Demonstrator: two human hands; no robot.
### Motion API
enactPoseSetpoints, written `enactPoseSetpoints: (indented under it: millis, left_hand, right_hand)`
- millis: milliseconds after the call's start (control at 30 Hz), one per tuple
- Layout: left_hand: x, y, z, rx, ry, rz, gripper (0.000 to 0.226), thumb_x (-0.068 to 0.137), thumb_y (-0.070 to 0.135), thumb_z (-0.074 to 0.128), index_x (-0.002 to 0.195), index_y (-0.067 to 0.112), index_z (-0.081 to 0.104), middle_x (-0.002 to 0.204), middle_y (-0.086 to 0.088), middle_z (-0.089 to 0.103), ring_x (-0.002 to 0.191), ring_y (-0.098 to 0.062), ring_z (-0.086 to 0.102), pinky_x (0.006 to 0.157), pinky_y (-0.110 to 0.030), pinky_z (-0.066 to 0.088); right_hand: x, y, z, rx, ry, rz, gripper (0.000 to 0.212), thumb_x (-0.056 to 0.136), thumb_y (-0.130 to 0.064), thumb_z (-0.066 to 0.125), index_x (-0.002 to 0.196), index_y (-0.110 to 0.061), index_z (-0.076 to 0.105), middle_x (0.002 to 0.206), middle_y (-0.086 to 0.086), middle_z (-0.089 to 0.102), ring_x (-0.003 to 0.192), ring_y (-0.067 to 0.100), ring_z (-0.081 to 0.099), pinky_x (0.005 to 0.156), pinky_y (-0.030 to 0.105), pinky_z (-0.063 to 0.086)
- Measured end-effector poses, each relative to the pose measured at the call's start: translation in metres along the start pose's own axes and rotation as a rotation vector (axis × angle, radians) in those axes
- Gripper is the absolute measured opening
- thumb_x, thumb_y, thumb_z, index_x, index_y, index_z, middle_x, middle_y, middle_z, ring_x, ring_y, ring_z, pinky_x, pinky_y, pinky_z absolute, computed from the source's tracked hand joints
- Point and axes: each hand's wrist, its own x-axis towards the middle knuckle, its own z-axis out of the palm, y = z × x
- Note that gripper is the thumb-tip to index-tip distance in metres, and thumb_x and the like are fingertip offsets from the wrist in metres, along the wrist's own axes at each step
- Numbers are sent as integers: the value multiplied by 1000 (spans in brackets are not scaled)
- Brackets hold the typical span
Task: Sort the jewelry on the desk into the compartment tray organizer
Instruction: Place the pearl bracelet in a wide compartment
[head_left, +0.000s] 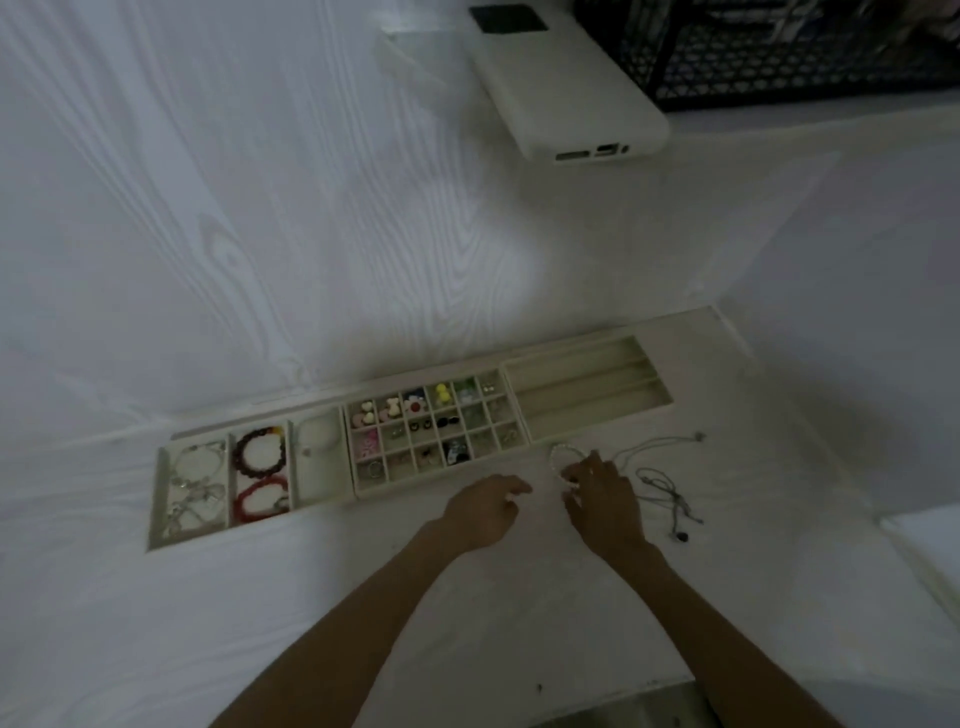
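Right hand (602, 499) pinches pale bead bracelet (563, 460) on tabletop (311, 597), just off tray (436, 431) at its 5 o'clock. Left hand (483, 512) loosely curled, holding nothing. Cords (660, 483) at bracelet's 3 o'clock.

Light: dim, bluish-grey, brightest patch mid-desk.
Shadows: soft, deepest toward right side.
Sharpness: slightly blurred throughout.
Edges: wide-angle bending.

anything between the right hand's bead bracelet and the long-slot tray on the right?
Nothing visible. The right hand is at the pale bead bracelet on the desk, just in front of the long-slot tray; only bare cloth lies between. The thin cord necklaces lie to the right, off that path.
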Motion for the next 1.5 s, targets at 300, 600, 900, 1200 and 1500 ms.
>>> enactPoseSetpoints:
  millis: [300,600,900,1200,1500]
  left_hand:
    - [27,18,0,333,19,141,63,91,14,52,148,18,25,153,-4,25,139,-23,25,113,-33,24]
    - [-8,41,-36,-47,226,290,28,95,35,54,111,16,66,110,-1,68,100,-17,62,83,-28,46]
    - [-77,-37,-73,-294,498,101,14,89,16,65,100,17,72,87,13,68,78,4,63,72,-18,50]
    - [-135,-129,-96,42,768,-386,16,91,36,57,104,33,66,90,11,67,80,-6,60,62,-20,41]
    - [-116,-153,-96,68,744,-410,19,90,32,58,107,21,58,100,3,67,93,-16,62,74,-28,48]
  right_hand:
    - [8,17,-18,112,-38,-121,20,92,-28,55,103,-15,65,112,6,52,106,24,45,79,30,30]
    - [12,-8,-113,1005,-365,-73,8,90,-10,59,91,-13,66,83,-1,69,74,2,65,72,15,49]
    - [30,-102,-92,1254,-524,-53,12,91,-12,59,101,-12,64,91,2,71,84,9,68,74,19,53]
    - [45,-226,-13,764,-411,-267,12,82,-7,68,95,-8,68,89,14,71,79,21,67,74,33,56]
    - [57,-249,18,356,-80,-428,10,82,-20,65,91,-18,69,85,-1,69,81,14,61,64,22,38]
